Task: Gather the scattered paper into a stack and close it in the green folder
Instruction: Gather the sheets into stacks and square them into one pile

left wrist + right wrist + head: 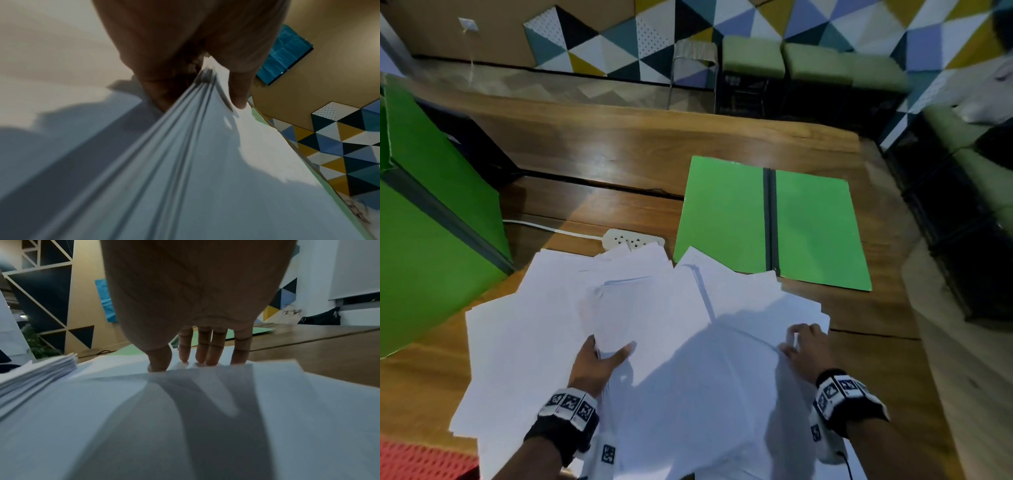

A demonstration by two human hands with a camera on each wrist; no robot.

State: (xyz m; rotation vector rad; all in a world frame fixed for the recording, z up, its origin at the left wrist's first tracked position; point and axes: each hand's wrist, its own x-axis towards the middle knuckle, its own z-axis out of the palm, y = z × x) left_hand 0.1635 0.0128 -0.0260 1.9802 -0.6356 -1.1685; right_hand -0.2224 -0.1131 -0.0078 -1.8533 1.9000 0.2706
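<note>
- The paper point(654, 342) lies fanned out in a loose white heap on the near part of the table point(619, 144), the sheets overlapping at many angles
- The left hand point(595, 363) holds a bundle of sheets at the heap's left-middle; the thumb point(625, 351) lies on top of the bundle and the other fingers go under it
- In the left wrist view the pinch is plain: the edges of several sheets point(185, 129) run up between the thumb point(238, 91) and the fingers below, though the picture is blurred and the count of sheets cannot be told
- The right hand point(806, 353) rests on the heap's right edge, near the sheets' far corner
- In the right wrist view its fingers point(203, 345) are straight and close together, tips down on the top sheet point(205, 418); the thumb point(159, 358) stands slightly apart, also touching paper
- Whether the right hand's fingertips hook over the sheet's edge cannot be told
- The folder point(770, 219) lies open and flat on the table beyond the heap, to the right, its dark spine running down the middle; a few sheet corners overlap its near edge
- A white power strip point(633, 238) sits just beyond the heap, partly covered by paper, its cord running off to the left
- A green panel point(431, 205) stands at the left of the table
</note>
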